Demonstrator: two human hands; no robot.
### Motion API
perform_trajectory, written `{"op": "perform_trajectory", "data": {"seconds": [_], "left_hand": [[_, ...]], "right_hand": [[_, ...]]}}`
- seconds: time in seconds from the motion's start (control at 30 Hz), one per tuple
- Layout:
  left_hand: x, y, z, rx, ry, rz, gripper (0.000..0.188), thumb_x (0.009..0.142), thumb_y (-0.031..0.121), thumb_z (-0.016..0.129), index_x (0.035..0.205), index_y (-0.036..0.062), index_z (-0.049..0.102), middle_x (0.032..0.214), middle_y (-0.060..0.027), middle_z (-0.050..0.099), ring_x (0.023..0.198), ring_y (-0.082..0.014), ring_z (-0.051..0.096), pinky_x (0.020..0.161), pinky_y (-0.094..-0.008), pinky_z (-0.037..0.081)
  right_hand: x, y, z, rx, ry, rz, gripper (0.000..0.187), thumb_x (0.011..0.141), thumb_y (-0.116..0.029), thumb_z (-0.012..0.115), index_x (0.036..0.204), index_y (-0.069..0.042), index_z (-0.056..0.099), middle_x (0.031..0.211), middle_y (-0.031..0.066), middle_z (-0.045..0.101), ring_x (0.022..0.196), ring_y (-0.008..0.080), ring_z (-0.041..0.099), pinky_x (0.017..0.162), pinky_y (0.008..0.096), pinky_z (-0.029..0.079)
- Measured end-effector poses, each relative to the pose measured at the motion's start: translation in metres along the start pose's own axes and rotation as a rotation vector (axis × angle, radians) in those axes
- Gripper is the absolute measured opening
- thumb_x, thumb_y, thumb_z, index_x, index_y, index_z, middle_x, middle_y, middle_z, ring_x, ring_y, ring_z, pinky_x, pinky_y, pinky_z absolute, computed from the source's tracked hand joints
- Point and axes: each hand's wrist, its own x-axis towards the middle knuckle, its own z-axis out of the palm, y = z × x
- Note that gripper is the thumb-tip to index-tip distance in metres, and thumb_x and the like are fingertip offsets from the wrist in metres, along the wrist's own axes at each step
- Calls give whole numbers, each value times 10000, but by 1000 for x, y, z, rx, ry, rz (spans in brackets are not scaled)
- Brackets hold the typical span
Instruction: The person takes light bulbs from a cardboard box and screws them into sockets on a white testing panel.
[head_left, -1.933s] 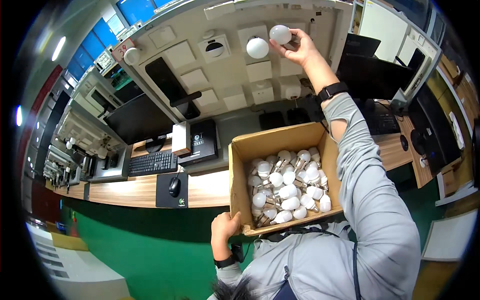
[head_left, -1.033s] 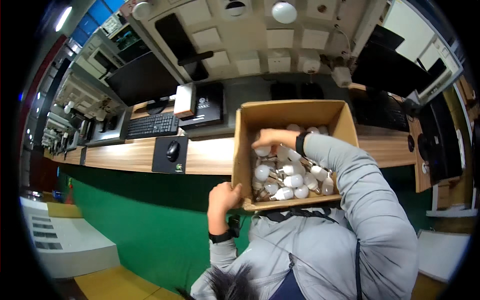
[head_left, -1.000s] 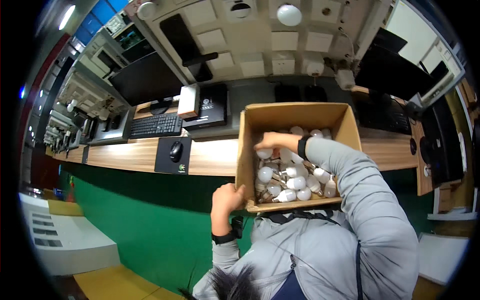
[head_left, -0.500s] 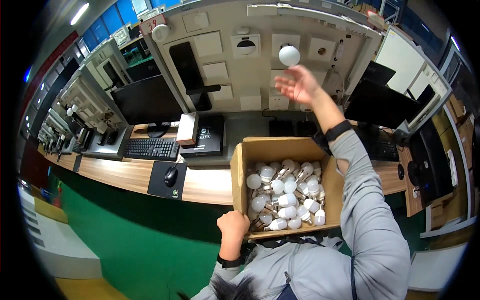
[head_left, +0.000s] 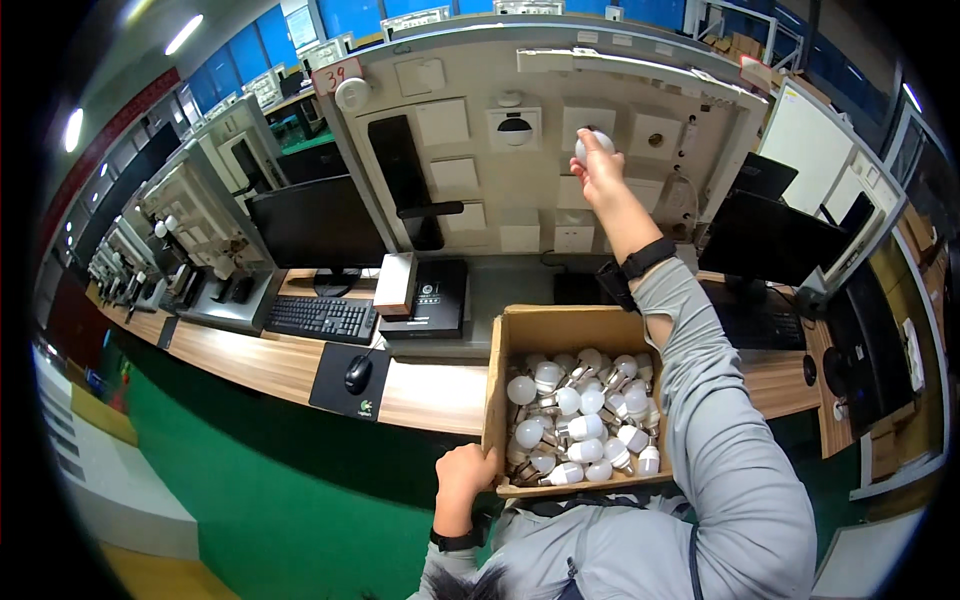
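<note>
Panel (head_left: 545,180) is standing upright behind the tabletop (head_left: 440,395). Cardboard box (head_left: 575,325) is resting near the torso (head_left: 610,535), probably to keep its bulbs (head_left: 585,427) within easy reach. Left hand (head_left: 466,470) is apparently steadying the box's near left side, fingers curling against the edge. Right hand (head_left: 603,177) is reaching up, fingers gripping a white bulb (head_left: 606,141) at the panel's square plate (head_left: 580,114), seemingly by its round end so the base, hidden here, is facing the plate.

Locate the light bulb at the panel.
Head view, upper part, right of centre: the white light bulb is in the right hand, before the panel, left of a square plate with a round fitting.
</note>
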Motion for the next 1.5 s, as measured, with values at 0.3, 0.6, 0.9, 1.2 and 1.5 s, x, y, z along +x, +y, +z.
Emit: {"op": "perform_trajectory", "data": {"seconds": [0.3,0.6,0.9,1.2,1.5], "left_hand": [[-1,-5,3,1,37,20,506,831,472,488,827,6,686,828,-227,657,801,-382,647,734,-458,508],[0,0,3,43,1,-41,488,827,465,524,827,5,684,827,-224,656,823,-380,639,740,-447,502],[8,-2,6,6,17,-13,532,810,486,532,847,-25,677,857,-245,650,864,-387,632,789,-451,493],[4,-1,1,14,27,18,566,809,501,508,863,-39,671,878,-266,641,894,-391,625,800,-442,487],[-10,6,-1,2,36,-36,536,819,481,504,872,-24,674,889,-252,645,885,-392,624,795,-442,487]], "right_hand": [[-9,-17,-25,-1350,-90,-794,585,707,-239,722,1197,-140,419,910,189,590,785,337,619,653,422,533],[-10,-35,-47,-1792,-356,-1426,550,767,-64,580,1236,-328,466,1194,184,465,904,319,579,682,413,541],[17,22,-43,-187,-375,-506,679,730,16,647,1299,-197,344,1154,94,440,1007,223,514,711,381,528],[14,-7,-20,484,-166,247,632,793,-198,718,1280,-88,330,1079,111,520,790,202,572,573,308,549],[-37,-15,-32,-1208,90,-901,569,671,-136,731,1166,-184,454,1065,170,450,996,347,504,749,465,480]]}}
